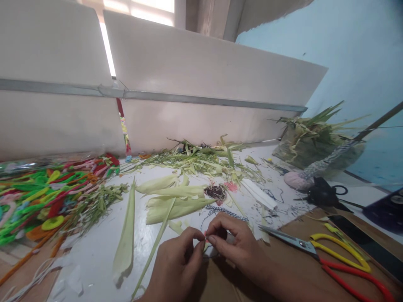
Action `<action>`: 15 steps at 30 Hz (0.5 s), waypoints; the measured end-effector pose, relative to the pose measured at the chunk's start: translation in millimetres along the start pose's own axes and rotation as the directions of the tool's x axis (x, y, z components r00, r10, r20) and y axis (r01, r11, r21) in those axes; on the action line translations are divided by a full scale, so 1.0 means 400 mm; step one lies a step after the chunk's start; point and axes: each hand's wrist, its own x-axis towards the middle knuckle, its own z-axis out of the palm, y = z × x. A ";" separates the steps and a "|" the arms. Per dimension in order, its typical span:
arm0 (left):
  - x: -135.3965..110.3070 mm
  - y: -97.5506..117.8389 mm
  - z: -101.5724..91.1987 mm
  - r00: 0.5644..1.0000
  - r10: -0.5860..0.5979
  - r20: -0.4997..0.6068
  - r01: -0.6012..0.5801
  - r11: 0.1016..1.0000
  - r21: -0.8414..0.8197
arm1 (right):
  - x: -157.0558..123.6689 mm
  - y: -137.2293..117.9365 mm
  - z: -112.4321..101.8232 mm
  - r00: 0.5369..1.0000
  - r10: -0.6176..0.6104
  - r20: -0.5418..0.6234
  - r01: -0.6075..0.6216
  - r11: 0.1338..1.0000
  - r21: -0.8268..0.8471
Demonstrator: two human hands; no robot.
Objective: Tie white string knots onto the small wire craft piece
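Note:
At the near edge of the white board, my left hand point(179, 262) and my right hand point(234, 239) meet fingertip to fingertip. Both are closed in a pinch. Between them shows a small pinkish-red bit, too small and too covered to name. A black-and-white twisted cord point(231, 213) loops out just beyond my right hand, and whether the fingers hold its end is hidden. Pale green corn husks point(178, 209) lie flat beyond my left hand, beside a dark clump of corn silk point(215, 192). A long narrow husk strip point(157, 243) runs by my left wrist.
Scissors point(307, 245) with yellow and red handles lie right, near a dark phone point(365, 239). Colourful fuzzy stems point(40, 197) heap up left. Husk scraps point(192, 159) pile along the back panel point(189, 121). A husk-filled plastic bag point(315, 147) stands back right.

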 end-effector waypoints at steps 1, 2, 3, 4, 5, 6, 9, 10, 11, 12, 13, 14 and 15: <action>0.000 -0.001 0.000 1.000 -0.003 -0.001 0.003 1.000 0.002 | 0.000 0.000 0.001 1.000 0.002 -0.004 -0.002 1.000 -0.002; -0.001 -0.002 0.000 1.000 -0.005 -0.003 0.005 1.000 0.001 | 0.001 0.000 0.001 1.000 0.004 -0.007 -0.004 1.000 -0.003; -0.001 -0.002 0.000 1.000 -0.006 -0.007 0.006 1.000 -0.001 | 0.001 0.000 0.001 1.000 0.006 -0.008 -0.006 1.000 -0.001; -0.001 -0.003 0.000 1.000 -0.006 -0.011 0.006 1.000 -0.004 | 0.002 0.000 0.001 1.000 0.007 -0.008 -0.007 1.000 0.000; -0.002 -0.004 0.000 1.000 -0.004 -0.013 0.003 1.000 -0.010 | 0.003 0.000 0.001 1.000 0.009 -0.006 -0.009 1.000 0.002; -0.002 -0.004 0.000 1.000 -0.001 -0.015 0.000 1.000 -0.017 | 0.004 0.000 0.001 1.000 0.012 -0.004 -0.012 1.000 0.004; 0.000 -0.001 -0.002 1.000 -0.009 -0.011 0.009 0.999 -0.041 | 0.006 -0.003 0.000 1.000 0.027 0.002 -0.027 0.999 0.016; 0.001 0.000 -0.003 1.000 -0.017 -0.010 0.017 0.999 -0.048 | 0.007 -0.004 0.000 0.999 0.033 0.004 -0.033 0.999 0.022; 0.002 0.002 -0.003 1.000 -0.026 -0.010 0.026 0.998 -0.056 | 0.007 -0.005 0.000 0.999 0.037 0.006 -0.037 0.999 0.027; 0.003 0.004 -0.003 0.999 -0.037 -0.011 0.036 0.997 -0.066 | 0.008 -0.006 0.000 0.999 0.040 0.007 -0.040 0.999 0.030; 0.003 0.006 -0.003 0.999 -0.047 -0.011 0.046 0.996 -0.078 | 0.008 -0.007 0.000 0.999 0.044 0.006 -0.044 0.998 0.033; 0.004 0.007 -0.003 0.998 -0.058 -0.010 0.057 0.994 -0.093 | 0.008 -0.007 0.000 0.999 0.047 0.006 -0.048 0.998 0.035; 0.004 0.008 -0.003 0.998 -0.066 -0.005 0.065 0.992 -0.111 | 0.008 -0.007 0.000 0.999 0.051 0.003 -0.051 0.998 0.038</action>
